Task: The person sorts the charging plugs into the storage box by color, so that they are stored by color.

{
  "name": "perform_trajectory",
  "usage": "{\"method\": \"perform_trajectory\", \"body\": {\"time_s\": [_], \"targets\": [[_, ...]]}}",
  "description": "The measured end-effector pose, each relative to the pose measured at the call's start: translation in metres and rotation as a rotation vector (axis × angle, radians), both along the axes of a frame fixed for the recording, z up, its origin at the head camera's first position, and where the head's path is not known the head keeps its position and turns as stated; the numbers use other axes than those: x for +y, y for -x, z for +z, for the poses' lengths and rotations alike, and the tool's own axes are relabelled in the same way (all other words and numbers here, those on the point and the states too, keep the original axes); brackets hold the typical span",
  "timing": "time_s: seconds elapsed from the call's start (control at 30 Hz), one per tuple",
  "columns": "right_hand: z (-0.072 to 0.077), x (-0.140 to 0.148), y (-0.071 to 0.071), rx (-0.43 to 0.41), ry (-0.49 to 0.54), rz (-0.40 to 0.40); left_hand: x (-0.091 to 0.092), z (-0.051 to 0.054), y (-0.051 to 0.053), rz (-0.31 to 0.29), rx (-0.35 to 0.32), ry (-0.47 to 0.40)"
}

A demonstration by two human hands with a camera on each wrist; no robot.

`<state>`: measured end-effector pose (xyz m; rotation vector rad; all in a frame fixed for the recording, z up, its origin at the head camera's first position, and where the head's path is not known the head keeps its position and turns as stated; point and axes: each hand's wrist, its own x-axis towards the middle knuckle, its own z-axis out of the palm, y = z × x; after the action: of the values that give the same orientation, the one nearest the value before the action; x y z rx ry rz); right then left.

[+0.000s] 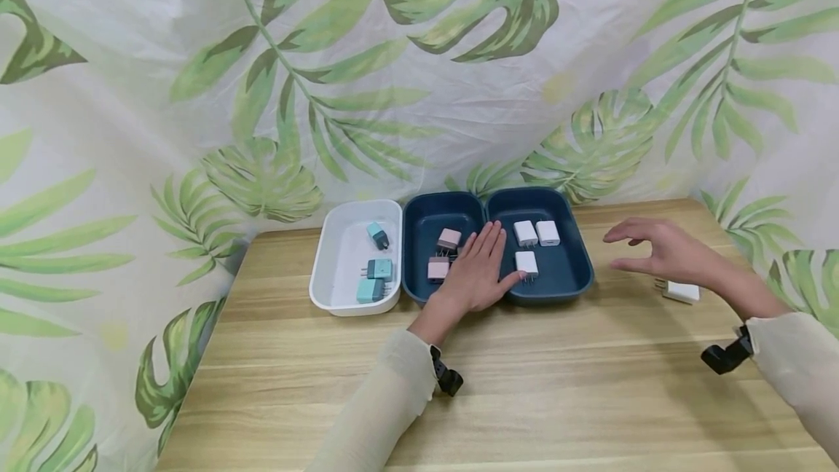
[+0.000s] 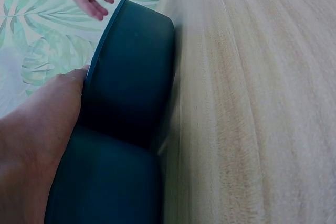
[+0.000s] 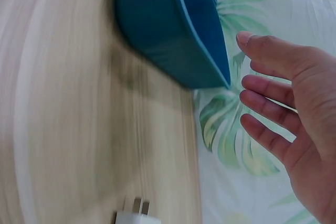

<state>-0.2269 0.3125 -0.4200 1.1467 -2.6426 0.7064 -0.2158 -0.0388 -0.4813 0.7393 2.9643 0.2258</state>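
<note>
My left hand (image 1: 475, 268) lies with straight fingers across the adjoining rims of two dark blue trays. In the middle tray (image 1: 419, 228) are pink charger plugs (image 1: 448, 239), partly covered by that hand. The right tray (image 1: 566, 272) holds three white charger plugs (image 1: 526, 233), one close to the left thumb. My right hand (image 1: 675, 253) hovers to the right of this tray, thumb and fingers apart, holding nothing. Just below it on the table is another white charger plug (image 1: 682, 292), whose metal prongs also show at the bottom of the right wrist view.
A white tray (image 1: 334, 268) with three teal charger plugs (image 1: 380, 268) stands left of the blue ones. All the trays sit along the back of the wooden table (image 1: 524, 392), in front of a leaf-patterned cloth (image 1: 459, 108).
</note>
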Motion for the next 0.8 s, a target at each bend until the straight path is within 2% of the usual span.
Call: {"method": "perform_trajectory", "body": {"time_s": [0.27, 0.6, 0.8], "targets": [[-0.005, 0.025, -0.006, -0.017, -0.024, -0.027, 0.000, 0.002, -0.001, -0.005, 0.001, 0.004], [-0.016, 0.061, -0.016, -0.070, -0.067, -0.105, 0.000, 0.003, -0.002, 0.002, -0.009, 0.000], [-0.023, 0.078, -0.022, -0.106, -0.038, -0.132, 0.000, 0.004, -0.001, 0.001, -0.009, 0.006]]}}
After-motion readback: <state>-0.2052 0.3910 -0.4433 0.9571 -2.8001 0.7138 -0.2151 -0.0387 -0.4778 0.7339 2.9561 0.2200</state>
